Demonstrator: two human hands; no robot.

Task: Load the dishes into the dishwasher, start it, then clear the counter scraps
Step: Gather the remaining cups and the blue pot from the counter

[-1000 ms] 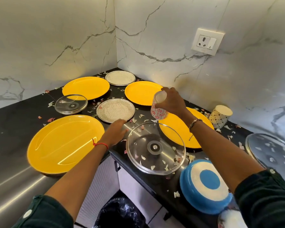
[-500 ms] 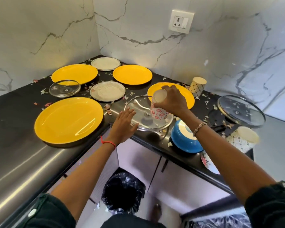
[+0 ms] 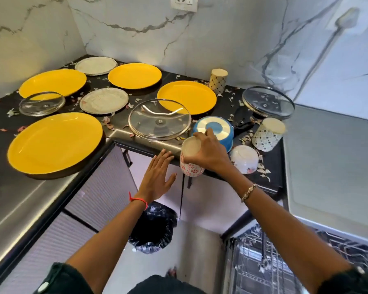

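Note:
My right hand [image 3: 210, 154] grips an upside-down white cup with red flowers [image 3: 190, 160], held in the air just in front of the black counter edge [image 3: 149, 148]. My left hand [image 3: 156, 180] hovers open beside it, fingers spread, below the counter edge. On the counter lie several yellow plates, the nearest large one [image 3: 55, 143] at the left, and a glass lid [image 3: 159, 119] in the middle. An upturned blue pan [image 3: 216, 129] and a white bowl [image 3: 245, 158] sit behind the cup. The dishwasher rack [image 3: 295, 262] shows at the lower right.
Two patterned cups [image 3: 218, 80] [image 3: 269, 133], two more glass lids [image 3: 42, 103] [image 3: 268, 101] and two grey plates [image 3: 104, 100] [image 3: 96, 65] stand among scattered scraps. A bin with a black bag [image 3: 153, 228] sits on the floor below. A steel surface [image 3: 331, 166] lies right.
My right hand has carried the flowered cup from above the counter toward me, past the counter edge. My left hand has drawn back off the counter. The view has swung right and down.

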